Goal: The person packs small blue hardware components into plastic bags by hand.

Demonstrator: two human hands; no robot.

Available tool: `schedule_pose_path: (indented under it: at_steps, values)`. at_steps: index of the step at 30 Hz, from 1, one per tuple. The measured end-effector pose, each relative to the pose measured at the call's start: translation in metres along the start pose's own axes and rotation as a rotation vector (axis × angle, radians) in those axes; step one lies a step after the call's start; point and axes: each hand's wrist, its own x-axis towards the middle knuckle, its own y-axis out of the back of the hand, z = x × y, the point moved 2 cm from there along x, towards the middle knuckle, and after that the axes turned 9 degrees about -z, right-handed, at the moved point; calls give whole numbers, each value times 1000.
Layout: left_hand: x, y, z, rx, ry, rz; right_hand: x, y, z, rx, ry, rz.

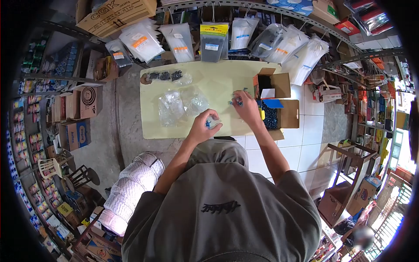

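Note:
Over the near edge of the pale table (174, 129), my left hand (205, 126) curls round a clear plastic bag (212, 121) with small blue pieces in it. My right hand (244, 105) is above the table's right part, its fingers closed on small blue pieces (238, 101). Just right of it stands an open cardboard box of blue pieces (270, 117), and behind that another open box with black contents (265, 83). Clear plastic bags (171, 107) lie left of my hands. Packed bags of dark pieces (163, 75) sit at the back left.
Packs of cable ties (214, 43) hang from a metal rail (262, 9) behind the table. A white wrapped roll (133, 190) stands on the floor at the near left. Stocked shelves (35, 144) line the left side; a wooden frame stand (345, 192) is at the right.

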Motion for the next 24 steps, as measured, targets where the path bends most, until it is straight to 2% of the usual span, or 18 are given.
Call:
schedule_pose_path:
  at_steps: [2, 3, 5, 8, 11, 15, 17, 18, 20, 21, 24]
  values:
    - [-3, -1, -4, -2, -23, 16, 14, -20, 49, -306, -114, -132]
    - [-5, 0, -3, 2, -23, 22, 21, -30, 65, -304, -108, -133]
    - [-10, 2, -1, 18, 9, 25, 31, -50, 95, -485, -195, -240]
    - [-17, 6, -1, 8, 17, 74, 42, -72, 129, -616, -183, -319]
    - [-24, 11, -1, -1, 24, 108, 50, -75, 130, -675, -197, -331]
    - [-28, 15, -7, 25, 28, 124, 58, -49, 67, -465, -230, -251]
    - [-25, 15, -6, 2, 37, 115, 51, -29, 22, -141, -26, -78]
    - [-23, 15, -6, 0, 35, 114, 46, -16, -5, -144, -26, -76]
    - [-17, 13, -8, 7, 39, 87, 30, 7, -59, 126, 39, -251]
    - [-14, 12, -7, 2, 33, 79, 20, 11, -73, 161, 107, -302]
    - [-3, 5, -4, -11, 18, 58, -4, 19, -97, 156, 125, -391]
